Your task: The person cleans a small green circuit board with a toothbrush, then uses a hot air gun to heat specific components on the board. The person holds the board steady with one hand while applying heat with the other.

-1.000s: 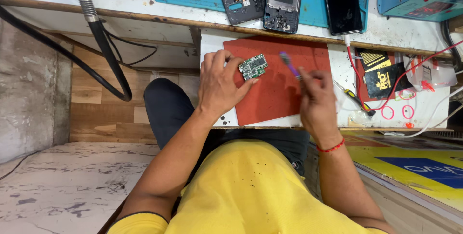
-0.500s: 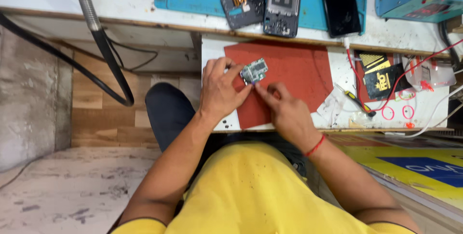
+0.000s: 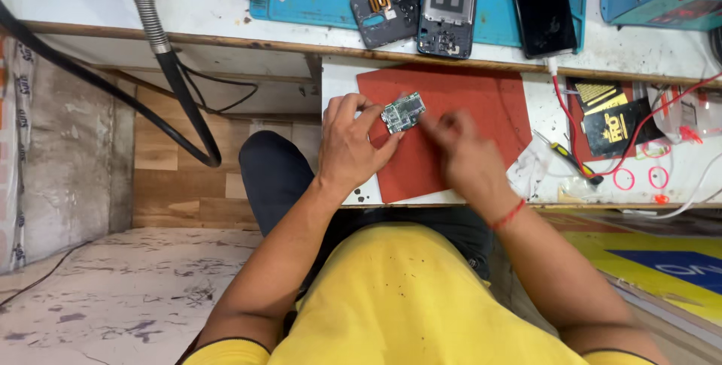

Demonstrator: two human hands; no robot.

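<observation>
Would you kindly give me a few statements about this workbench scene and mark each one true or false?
1. The left hand holds a small green circuit board. True.
2. The board is held over a blue mat. False: it is over the red mat.
3. The right hand is beside the board. True.
4. The screwdriver is in the right hand. False: it lies on the bench, right of the red mat.
5. A black phone lies on the upper bench. True.

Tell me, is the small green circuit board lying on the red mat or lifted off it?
Lifted. The left hand pinches the circuit board by its edge above the red mat, while the blurred right hand touches it.
</observation>
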